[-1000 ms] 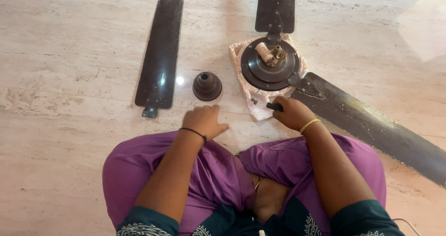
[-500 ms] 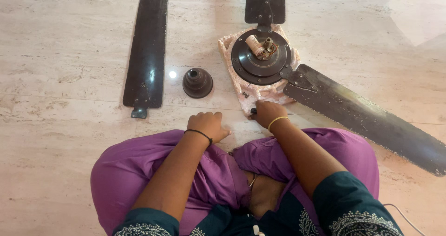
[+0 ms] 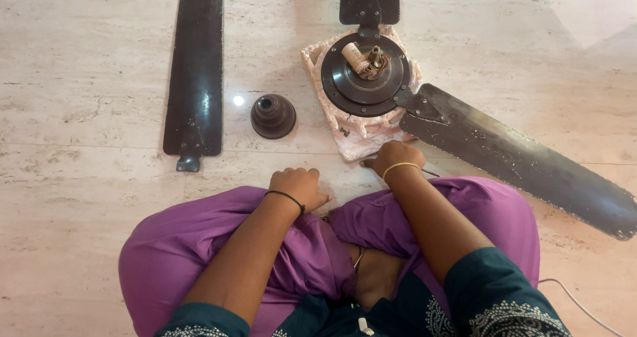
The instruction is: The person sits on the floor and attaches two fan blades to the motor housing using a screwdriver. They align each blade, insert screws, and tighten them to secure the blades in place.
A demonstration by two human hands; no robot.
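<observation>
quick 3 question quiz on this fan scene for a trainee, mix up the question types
1. True or false: the loose blade is bolted to the fan motor.
2. Which hand is at the near edge of the pink cloth? A) left hand B) right hand
3. Fill in: the small dark canopy cup sits on the floor between the loose blade and the ____.

Key
1. False: it lies apart on the floor, left of the motor.
2. B: the right hand is there, closed around a slim tool; the left hand rests curled by the knee.
3. Fan motor.
</observation>
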